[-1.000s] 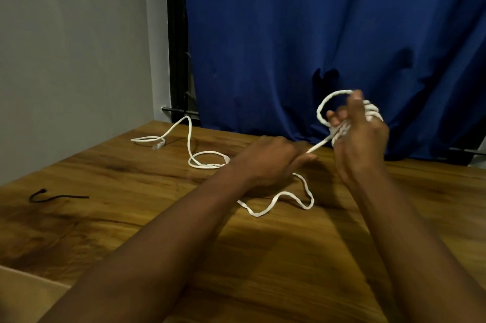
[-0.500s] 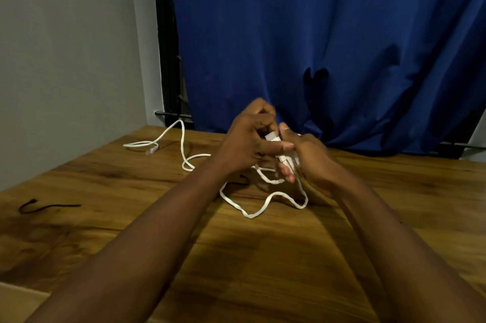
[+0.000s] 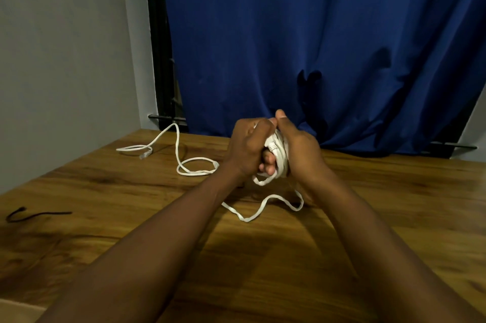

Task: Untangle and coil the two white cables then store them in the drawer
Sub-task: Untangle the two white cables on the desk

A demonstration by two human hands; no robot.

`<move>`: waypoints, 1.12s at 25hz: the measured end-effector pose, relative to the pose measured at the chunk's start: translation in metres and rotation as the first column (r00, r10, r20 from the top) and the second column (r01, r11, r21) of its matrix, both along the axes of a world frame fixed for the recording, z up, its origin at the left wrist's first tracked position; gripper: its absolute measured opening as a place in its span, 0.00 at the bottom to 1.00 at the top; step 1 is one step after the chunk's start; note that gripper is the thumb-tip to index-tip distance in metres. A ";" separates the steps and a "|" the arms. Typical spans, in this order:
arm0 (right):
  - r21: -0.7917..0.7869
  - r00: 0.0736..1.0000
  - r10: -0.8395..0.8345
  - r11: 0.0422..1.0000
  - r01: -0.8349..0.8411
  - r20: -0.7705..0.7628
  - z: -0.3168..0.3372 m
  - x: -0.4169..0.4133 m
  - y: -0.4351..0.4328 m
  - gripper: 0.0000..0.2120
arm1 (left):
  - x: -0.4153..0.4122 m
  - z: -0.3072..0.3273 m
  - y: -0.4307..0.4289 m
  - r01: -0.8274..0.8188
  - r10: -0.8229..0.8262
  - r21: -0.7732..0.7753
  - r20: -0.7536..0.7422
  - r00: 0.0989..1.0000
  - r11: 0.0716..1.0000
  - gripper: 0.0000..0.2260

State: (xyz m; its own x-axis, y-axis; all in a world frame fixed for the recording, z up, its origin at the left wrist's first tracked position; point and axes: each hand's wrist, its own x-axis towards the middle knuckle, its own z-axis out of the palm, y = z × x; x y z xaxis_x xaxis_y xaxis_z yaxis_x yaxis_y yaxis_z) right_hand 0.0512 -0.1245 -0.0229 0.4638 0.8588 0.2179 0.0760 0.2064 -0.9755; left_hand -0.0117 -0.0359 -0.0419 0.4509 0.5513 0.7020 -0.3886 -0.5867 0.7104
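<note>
Both hands have come together since a second ago, when the right one held the coil up high and the left lay low by the table. Nearest, two bare forearms reach out over the wooden table (image 3: 263, 283). Well left of the coil and nearer than it, a short black cord (image 3: 34, 214) lies on the wood. Just below and nearer than the coil, a slack run of the white cable (image 3: 247, 218) snakes flat on the table.

The coil (image 3: 279, 155) is lifted clear of the wood, between the two palms. The right hand (image 3: 301, 150) wraps round it from the right, thumb pointing up. The left hand (image 3: 248, 147) curls round it from the left, fingertips showing beneath; which strand they pinch is hard to make out.

Left of the coil, the cable forms a flat loop, then runs farther left and back to its plug (image 3: 144, 156), lying well apart from the coil. Behind the coil hangs a blue curtain (image 3: 315, 46), with a grey wall (image 3: 65, 59) far to the left.
</note>
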 end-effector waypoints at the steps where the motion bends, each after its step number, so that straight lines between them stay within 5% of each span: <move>1: 0.021 0.988 -0.080 0.997 0.077 0.136 -0.002 0.000 0.001 0.29 | -0.001 -0.001 0.004 -0.042 0.042 0.036 0.002 0.999 0.998 0.19; 3: 0.095 0.928 -0.143 0.989 0.117 0.345 -0.007 0.002 0.000 0.27 | -0.002 -0.003 0.013 -0.144 0.146 0.110 -0.007 0.989 0.983 0.22; 5: 0.059 0.926 -0.003 0.998 -0.020 0.378 -0.012 0.006 -0.004 0.20 | -0.004 -0.003 0.021 -0.209 0.214 0.107 -0.031 0.976 0.972 0.24; 7: 0.013 0.903 0.100 0.993 -0.116 0.418 -0.015 0.011 -0.006 0.13 | -0.005 -0.002 0.026 -0.231 0.233 0.032 -0.071 0.970 0.972 0.22; 11: 0.108 0.847 -0.004 0.992 -0.063 0.532 -0.017 0.008 0.001 0.12 | -0.004 0.000 0.026 -0.274 0.260 -0.128 -0.115 0.959 0.953 0.17; 16: 0.211 0.842 -0.159 0.976 0.055 0.515 -0.025 0.019 0.007 0.10 | -0.003 0.003 0.020 0.137 -0.297 -0.559 -0.205 0.933 0.817 0.18; 19: 0.205 0.841 -0.171 0.976 0.074 0.513 -0.030 0.018 0.013 0.11 | 0.001 -0.002 0.011 -0.179 0.056 -0.446 -0.274 0.960 0.877 0.24; 23: 0.205 0.832 -0.162 0.977 0.059 0.531 -0.036 -0.008 0.033 0.14 | -0.020 -0.010 0.003 -0.447 0.439 -0.400 -0.118 0.891 0.800 0.29; 25: 0.200 0.834 -0.127 0.979 0.020 0.538 -0.035 -0.022 0.038 0.12 | -0.036 -0.013 0.010 -0.421 0.411 -0.444 -0.125 0.903 0.791 0.29; 28: 0.182 0.803 -0.045 0.980 -0.080 0.594 -0.028 -0.031 0.037 0.07 | -0.059 -0.015 0.028 -0.194 0.097 -0.554 -0.199 0.975 0.810 0.31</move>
